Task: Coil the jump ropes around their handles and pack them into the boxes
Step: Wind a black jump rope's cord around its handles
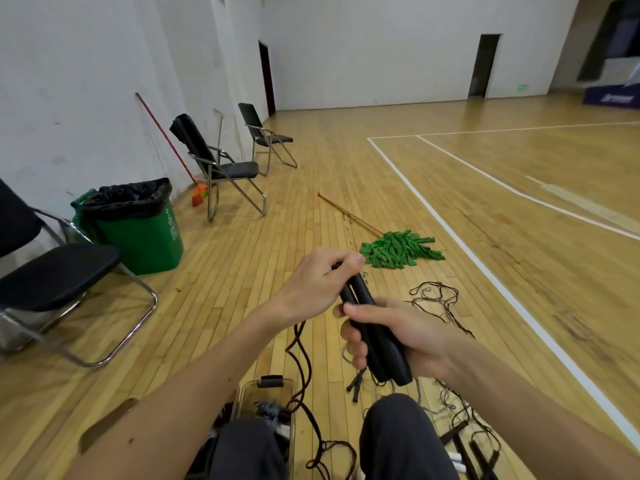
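Handles (360,293) sit side by side in our curled right hand (405,336) while our left hand (317,282) pinches their top end.

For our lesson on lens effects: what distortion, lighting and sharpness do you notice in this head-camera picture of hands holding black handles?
Head view: verticals splay, the dark door leaning left, the far doorway leaning right; head view: soft even light, a sheen on the far floor; head view: left hand, right hand and handles sharp, the near chair softer.

Sports hall: court lines (460,237), hardwood floor (277,209).
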